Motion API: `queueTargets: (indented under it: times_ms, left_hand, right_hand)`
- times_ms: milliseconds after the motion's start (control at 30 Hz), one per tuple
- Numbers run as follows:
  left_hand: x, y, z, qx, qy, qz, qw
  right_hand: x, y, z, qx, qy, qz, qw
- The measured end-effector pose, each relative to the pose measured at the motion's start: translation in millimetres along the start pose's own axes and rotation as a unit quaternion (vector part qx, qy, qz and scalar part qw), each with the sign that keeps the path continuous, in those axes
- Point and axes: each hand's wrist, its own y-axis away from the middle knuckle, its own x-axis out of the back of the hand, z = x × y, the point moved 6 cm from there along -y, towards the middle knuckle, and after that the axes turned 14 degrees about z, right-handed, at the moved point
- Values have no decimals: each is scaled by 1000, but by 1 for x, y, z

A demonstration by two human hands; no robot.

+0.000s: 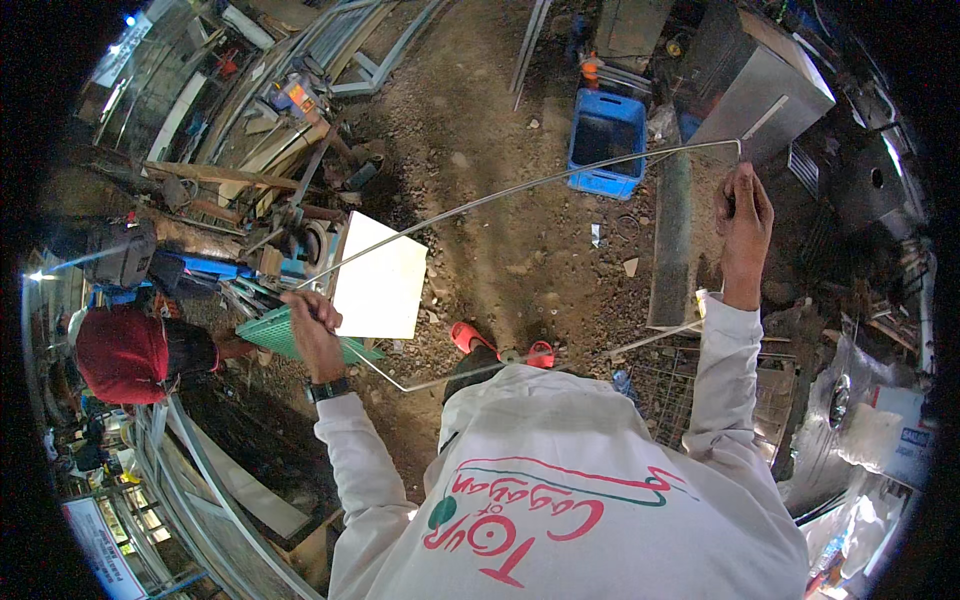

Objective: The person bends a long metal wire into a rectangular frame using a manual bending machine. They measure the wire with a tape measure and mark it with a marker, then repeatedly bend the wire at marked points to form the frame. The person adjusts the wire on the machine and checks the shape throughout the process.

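Note:
A thin metal rod bent into a long four-sided frame (520, 187) spans the space in front of me, held up off the ground. At its left end, my left hand (318, 338), with a dark watch on the wrist, is closed round the short side. My right hand (745, 228) pinches the opposite short side just below the upper right bend. The lower long side passes in front of my body above my red shoes (467, 338), and part of it is hard to make out. Behind the left part of the frame is a pale flat board (385, 278).
Another person in a red cap (120, 355) is close on my left, beside a green mesh panel (275, 333). A blue crate (607, 143) stands ahead, near a grey metal box (770, 95). Scrap wood (240, 178) and metal lengths crowd the left; a wire grid (680, 385) lies right.

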Motion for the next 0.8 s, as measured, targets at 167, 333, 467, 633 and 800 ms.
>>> queueTargets:
  times_ms: [167, 333, 467, 633, 800]
  left_hand:
    - [9, 5, -63, 203, 3, -90, 975]
    - [21, -4, -114, 334, -29, -81, 939]
    - [9, 4, -136, 401, -28, -80, 912]
    - [13, 11, -177, 462, -8, -102, 881]
    - [10, 24, -194, 491, -21, -93, 866]
  right_hand:
    - [-15, 3, -21, 185, 50, 16, 981]
    - [-49, 21, -65, 350, 71, -11, 934]
    - [-79, 33, -107, 465, 67, -34, 882]
    - [-100, 43, -129, 562, 16, -106, 820]
    - [-98, 54, -150, 655, -10, -141, 742]
